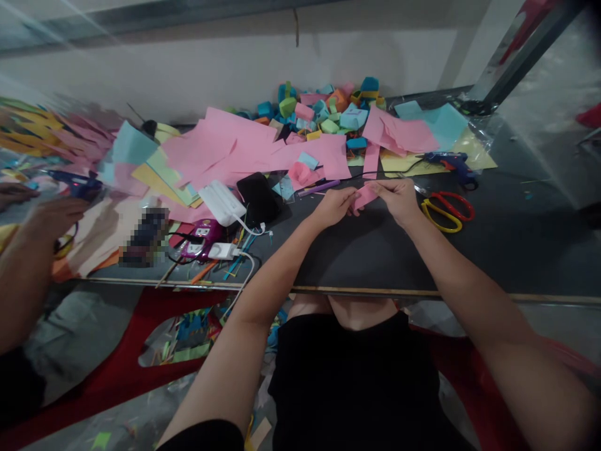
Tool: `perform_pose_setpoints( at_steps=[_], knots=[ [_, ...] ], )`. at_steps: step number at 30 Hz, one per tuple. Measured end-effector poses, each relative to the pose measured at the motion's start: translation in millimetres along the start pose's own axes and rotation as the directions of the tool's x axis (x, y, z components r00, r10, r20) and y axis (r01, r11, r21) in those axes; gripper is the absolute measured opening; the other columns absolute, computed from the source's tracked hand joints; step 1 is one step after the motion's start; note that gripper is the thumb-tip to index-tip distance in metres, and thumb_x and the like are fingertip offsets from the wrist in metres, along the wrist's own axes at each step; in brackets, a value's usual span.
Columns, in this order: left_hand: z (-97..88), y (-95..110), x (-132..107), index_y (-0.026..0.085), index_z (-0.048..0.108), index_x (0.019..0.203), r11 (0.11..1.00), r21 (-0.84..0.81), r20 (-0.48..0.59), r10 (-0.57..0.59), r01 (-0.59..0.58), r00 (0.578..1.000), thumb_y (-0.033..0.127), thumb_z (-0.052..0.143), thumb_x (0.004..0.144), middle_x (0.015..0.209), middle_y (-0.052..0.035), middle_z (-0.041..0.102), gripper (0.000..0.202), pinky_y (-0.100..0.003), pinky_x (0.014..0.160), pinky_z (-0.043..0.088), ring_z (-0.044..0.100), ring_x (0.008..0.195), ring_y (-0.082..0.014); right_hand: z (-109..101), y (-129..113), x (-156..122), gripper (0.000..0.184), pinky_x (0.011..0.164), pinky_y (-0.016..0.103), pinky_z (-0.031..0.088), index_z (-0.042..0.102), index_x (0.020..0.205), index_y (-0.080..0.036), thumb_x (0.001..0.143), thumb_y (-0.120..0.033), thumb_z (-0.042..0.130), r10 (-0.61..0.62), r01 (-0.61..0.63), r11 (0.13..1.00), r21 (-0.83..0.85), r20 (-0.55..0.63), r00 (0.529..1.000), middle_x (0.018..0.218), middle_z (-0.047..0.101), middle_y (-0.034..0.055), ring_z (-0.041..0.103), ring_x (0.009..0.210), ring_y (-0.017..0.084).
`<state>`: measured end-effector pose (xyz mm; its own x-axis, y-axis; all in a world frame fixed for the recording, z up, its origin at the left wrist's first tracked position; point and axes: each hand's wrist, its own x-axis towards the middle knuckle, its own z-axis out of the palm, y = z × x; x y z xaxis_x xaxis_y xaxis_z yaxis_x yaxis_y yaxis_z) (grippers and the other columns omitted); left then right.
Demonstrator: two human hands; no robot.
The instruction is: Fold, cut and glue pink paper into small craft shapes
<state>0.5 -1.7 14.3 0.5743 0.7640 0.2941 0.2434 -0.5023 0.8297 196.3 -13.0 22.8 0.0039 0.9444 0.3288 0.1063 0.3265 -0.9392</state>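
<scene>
Between my two hands, above the dark table (366, 263), is a small piece of pink paper (365, 196). My left hand (334, 207) pinches its left side, fingers closed on it. On the other side, my right hand (398, 195) grips the upper right edge between thumb and fingers. Scissors (453, 210) with one red and one yellow handle lie just right of my right hand. Behind them rests a blue glue gun (453, 166). A purple pen (319, 188) lies behind my left hand.
Large pink sheets (235, 141) and a heap of small folded paper pieces (328, 113) line the back. A white power bank (221, 202), black phone (258, 197) and purple power strip (203, 240) with cables sit left. At far left, another person's hand (56, 216) is near a second glue gun (75, 183).
</scene>
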Motion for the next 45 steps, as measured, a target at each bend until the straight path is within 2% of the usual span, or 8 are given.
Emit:
perform_pose_setpoints(
  at_steps=[7, 13, 17, 19, 22, 27, 33, 45],
  knots=[
    [-3.4, -1.9, -0.6, 0.018, 0.056, 0.083, 0.959, 0.273, -0.022, 0.082, -0.073, 0.996, 0.031, 0.036, 0.107, 0.077, -0.0036, 0.072, 0.034, -0.025, 0.064, 0.052, 0.070, 0.065, -0.0132, 4.5, 1.4, -1.5, 0.041, 0.058, 0.034, 0.054, 0.084, 0.081, -0.024, 0.071, -0.064, 0.080, -0.002, -0.002, 0.996, -0.091, -0.042, 0.999, 0.072, 0.077, -0.0004, 0.061, 0.056, 0.015],
    [-5.0, -2.5, -1.1, 0.017, 0.063, 0.091, 0.858, 0.513, -0.083, 0.081, -0.027, 0.993, 0.019, 0.038, 0.104, 0.078, -0.0054, 0.071, 0.028, -0.028, 0.066, 0.046, 0.067, 0.072, -0.0163, 4.8, 0.7, -0.7, 0.035, 0.076, 0.040, 0.060, 0.081, 0.082, -0.026, 0.070, -0.059, 0.083, -0.072, 0.063, 0.994, -0.090, -0.095, 0.993, 0.082, 0.079, 0.0017, 0.072, 0.074, 0.020],
    [-5.2, -0.8, -3.4, 0.015, 0.069, 0.103, 0.795, 0.607, -0.100, 0.049, 0.022, 0.994, 0.019, 0.041, 0.103, 0.091, -0.0093, 0.076, 0.029, -0.032, 0.073, 0.052, 0.072, 0.082, -0.0193, 2.0, 0.8, 0.6, 0.028, 0.075, 0.038, 0.058, 0.078, 0.084, -0.026, 0.077, -0.052, 0.080, -0.148, 0.141, 0.984, -0.113, -0.061, 0.987, 0.087, 0.078, 0.0033, 0.071, 0.079, 0.020],
    [-3.8, -1.8, -4.2, 0.016, 0.071, 0.110, 0.784, 0.620, -0.151, 0.132, -0.010, 0.980, 0.025, 0.046, 0.103, 0.103, -0.0116, 0.078, 0.028, -0.035, 0.082, 0.056, 0.074, 0.095, -0.0214, 1.8, -2.9, -1.5, 0.022, 0.076, 0.038, 0.056, 0.076, 0.084, -0.026, 0.081, -0.048, 0.077, -0.221, 0.208, 0.958, -0.198, -0.043, 0.974, 0.088, 0.077, 0.0035, 0.070, 0.081, 0.019],
    [-0.6, -5.0, -4.4, 0.018, 0.073, 0.111, 0.791, 0.597, -0.225, 0.326, -0.135, 0.918, 0.034, 0.049, 0.104, 0.113, -0.0118, 0.078, 0.029, -0.037, 0.094, 0.056, 0.074, 0.106, -0.0207, 3.7, -12.0, -6.3, 0.018, 0.082, 0.039, 0.054, 0.075, 0.080, -0.027, 0.084, -0.044, 0.074, -0.300, 0.283, 0.902, -0.327, -0.004, 0.954, 0.091, 0.075, 0.0036, 0.068, 0.093, 0.022],
    [1.3, -8.2, -4.6, 0.020, 0.076, 0.097, 0.775, 0.598, -0.298, 0.451, -0.204, 0.841, 0.034, 0.046, 0.105, 0.095, -0.0084, 0.081, 0.034, -0.034, 0.085, 0.059, 0.077, 0.091, -0.0169, 6.7, -20.4, -10.9, 0.013, 0.086, 0.041, 0.052, 0.070, 0.085, -0.027, 0.084, -0.040, 0.071, -0.297, 0.297, 0.897, -0.327, 0.053, 0.954, 0.096, 0.071, 0.0034, 0.065, 0.093, 0.022],
    [-0.2, -9.9, -5.5, 0.020, 0.077, 0.101, 0.762, 0.589, -0.257, 0.492, -0.268, 0.832, 0.030, 0.045, 0.105, 0.098, -0.0098, 0.081, 0.034, -0.034, 0.087, 0.058, 0.077, 0.095, -0.0177, 11.6, -14.1, -13.2, 0.030, 0.084, 0.040, 0.051, 0.052, 0.103, -0.028, 0.077, -0.027, 0.068, -0.306, 0.307, 0.935, -0.178, 0.036, 0.951, 0.083, 0.064, -0.0022, 0.062, 0.079, 0.017],
    [6.5, -5.4, -5.4, 0.020, 0.077, 0.100, 0.781, 0.565, -0.240, 0.462, -0.264, 0.854, 0.037, 0.047, 0.104, 0.098, -0.0091, 0.081, 0.035, -0.034, 0.086, 0.058, 0.076, 0.093, -0.0174, 12.0, -18.4, -14.5, 0.028, 0.076, 0.036, 0.050, 0.035, 0.090, -0.028, 0.076, -0.025, 0.060, -0.340, 0.364, 0.892, -0.268, 0.134, 0.931, 0.082, 0.059, -0.0025, 0.057, 0.074, 0.015]
  ],
)
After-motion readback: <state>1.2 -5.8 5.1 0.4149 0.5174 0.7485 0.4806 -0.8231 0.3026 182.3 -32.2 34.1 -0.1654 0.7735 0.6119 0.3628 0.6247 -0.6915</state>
